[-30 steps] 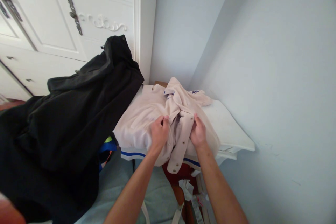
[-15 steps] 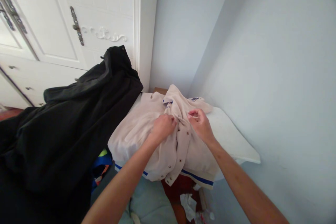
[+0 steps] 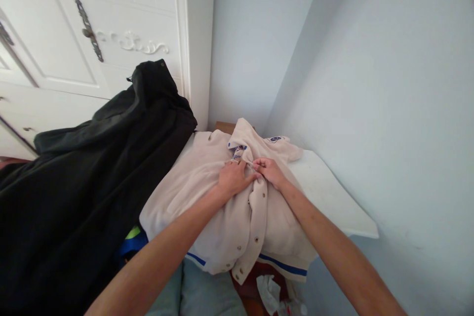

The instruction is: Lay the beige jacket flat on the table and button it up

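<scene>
A cream snap-button jacket point(image 3: 200, 182) with blue-striped hems lies spread over a white board. Its upper front is bunched near the collar, and the snap placket runs down toward me, partly apart at the bottom. My left hand point(image 3: 236, 177) is on the cloth just below the collar, its thumb reaching across to the placket. Close beside it, my right hand point(image 3: 269, 170) pinches the placket's edge between thumb and fingers. The fingertips of both hands nearly meet there. Whatever snap lies between them is hidden.
Black garment point(image 3: 111, 158) heaped on the left, against a white wardrobe point(image 3: 148, 5). The white board point(image 3: 326, 192) runs along the pale wall on the right. Below the jacket are a grey-green cushion point(image 3: 211, 291) and crumpled white tissue point(image 3: 268, 292). A brown box edge point(image 3: 224, 127) shows behind the collar.
My right hand has moved left and closed on the placket, meeting my left hand, whose thumb now stretches toward it. The view has shifted slightly to the right.
</scene>
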Motion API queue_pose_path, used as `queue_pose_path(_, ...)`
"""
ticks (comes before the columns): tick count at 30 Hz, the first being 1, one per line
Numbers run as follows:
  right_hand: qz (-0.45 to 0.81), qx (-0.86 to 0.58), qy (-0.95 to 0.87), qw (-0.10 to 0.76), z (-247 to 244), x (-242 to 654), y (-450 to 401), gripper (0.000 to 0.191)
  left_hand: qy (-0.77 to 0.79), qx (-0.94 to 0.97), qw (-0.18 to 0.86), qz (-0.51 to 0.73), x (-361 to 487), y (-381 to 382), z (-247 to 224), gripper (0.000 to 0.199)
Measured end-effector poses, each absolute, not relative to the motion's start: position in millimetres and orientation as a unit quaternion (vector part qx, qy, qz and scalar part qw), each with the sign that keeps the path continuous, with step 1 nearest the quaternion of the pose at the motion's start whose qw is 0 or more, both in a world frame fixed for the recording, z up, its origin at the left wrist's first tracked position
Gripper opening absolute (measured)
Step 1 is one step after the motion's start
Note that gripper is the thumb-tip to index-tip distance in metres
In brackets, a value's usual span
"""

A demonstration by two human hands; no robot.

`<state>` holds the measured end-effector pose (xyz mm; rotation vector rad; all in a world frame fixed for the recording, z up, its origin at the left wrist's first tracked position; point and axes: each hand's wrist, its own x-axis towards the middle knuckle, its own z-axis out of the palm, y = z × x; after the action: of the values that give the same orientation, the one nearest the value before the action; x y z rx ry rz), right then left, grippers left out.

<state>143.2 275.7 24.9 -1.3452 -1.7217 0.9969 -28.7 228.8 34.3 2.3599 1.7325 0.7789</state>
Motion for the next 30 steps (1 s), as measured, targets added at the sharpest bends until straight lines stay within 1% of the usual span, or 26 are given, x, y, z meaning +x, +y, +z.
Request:
queue_pose_path(2, 0.440, -0.497, -0.635, 0.395, 19.8, 142.2, 276.4, 0.039, 0.566, 0.775, 0.051, 0.276, -27.5, 231.0, 33.9, 0.062)
queue_pose_path(4, 0.474, -0.475, -0.612, 0.418, 18.5, 140.3, 274.9, 0.046, 0.554, 0.777, 0.056, 0.292, -27.5, 232.9, 32.8, 0.055)
queue_pose_path(7, 0.510, -0.456, -0.587, 0.433, 19.6, 139.1, 271.6, 0.048, 0.541, 0.783, 0.078, 0.296, -28.4, 235.3, 32.6, 0.037)
queue_pose_path(9, 0.511, -0.453, -0.581, 0.442, 19.4, 139.7, 270.4, 0.048, 0.543, 0.783, 0.091, 0.288, -29.1, 236.4, 33.7, 0.031)
queue_pose_path(13, 0.489, -0.463, -0.581, 0.458, 16.3, 141.7, 270.6, 0.046, 0.549, 0.778, 0.114, 0.283, -29.9, 236.3, 36.2, 0.033)
queue_pose_path(18, 0.491, -0.470, -0.578, 0.451, 17.3, 141.4, 270.3, 0.046, 0.577, 0.766, 0.096, 0.266, -29.5, 234.7, 37.2, 0.034)
queue_pose_path(24, 0.511, -0.464, -0.571, 0.445, 20.8, 139.5, 267.4, 0.048, 0.586, 0.757, 0.105, 0.268, -27.6, 236.8, 35.5, 0.028)
queue_pose_path(30, 0.482, -0.467, -0.598, 0.438, 26.7, 138.8, 263.3, 0.052, 0.584, 0.751, 0.125, 0.282, -28.3, 238.8, 33.1, 0.025)
